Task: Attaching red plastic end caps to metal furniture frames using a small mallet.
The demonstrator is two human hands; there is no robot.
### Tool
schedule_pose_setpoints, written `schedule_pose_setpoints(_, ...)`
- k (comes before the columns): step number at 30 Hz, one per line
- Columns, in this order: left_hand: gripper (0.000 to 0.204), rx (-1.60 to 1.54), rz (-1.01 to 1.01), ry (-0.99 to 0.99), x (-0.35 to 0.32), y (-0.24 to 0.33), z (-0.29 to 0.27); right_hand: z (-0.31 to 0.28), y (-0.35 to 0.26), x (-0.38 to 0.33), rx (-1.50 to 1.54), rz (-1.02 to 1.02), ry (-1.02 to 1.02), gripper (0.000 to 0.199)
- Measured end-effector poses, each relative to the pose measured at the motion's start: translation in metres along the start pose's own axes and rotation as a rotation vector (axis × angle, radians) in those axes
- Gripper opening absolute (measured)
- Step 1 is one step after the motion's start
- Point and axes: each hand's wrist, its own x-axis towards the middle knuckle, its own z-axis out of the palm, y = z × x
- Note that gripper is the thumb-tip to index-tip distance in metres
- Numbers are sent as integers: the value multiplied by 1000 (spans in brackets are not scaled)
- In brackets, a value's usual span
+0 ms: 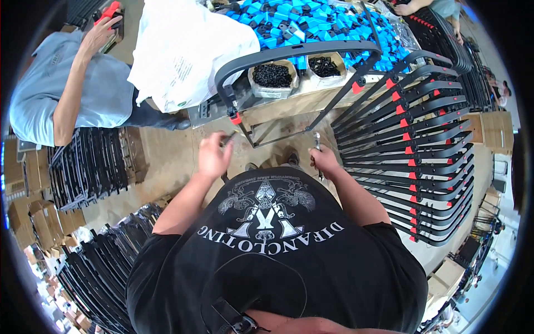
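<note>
My right hand (325, 159) is closed around a slim metal hand tool (317, 139), shiny at its upper end, which looks like a wrench. Just left of centre, the fingers of my left hand (213, 157) pinch a small dark piece (228, 138) whose kind I cannot make out. Ahead of both hands stands a black tubular frame (300, 51) with a rounded top and red fittings (236, 118) low on its sides. My left hand is close to its near left leg; the tool's head is apart from the lower crossbar.
Behind the frame, a bench bears a heap of blue and black plastic parts (300, 28), two boxes of small black pieces (271, 77) and a white sack (183, 50). Similar black frames (411, 150) stand in a row at right. A co-worker (72, 83) stands at left beside stacked black bars (86, 167).
</note>
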Motion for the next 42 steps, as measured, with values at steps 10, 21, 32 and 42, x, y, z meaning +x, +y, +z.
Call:
schedule_pose_setpoints(10, 27, -849, -115, -251, 89, 141, 85, 15, -135, -21, 119, -553, -253, 34)
schedule_pose_setpoints(21, 26, -695, -441, -444, 88, 150, 89, -50, -154, 30, -514, -523, -170, 46)
schedule_pose_setpoints(32, 24, -627, -732, -291, 18, 123, 68, -4, -264, 116, -1144, -848, -41, 48)
schedule_pose_setpoints(42, 24, -690, -946, 54, -62, 104, 38, -80, -206, 63, -547, -1101, 111, 25)
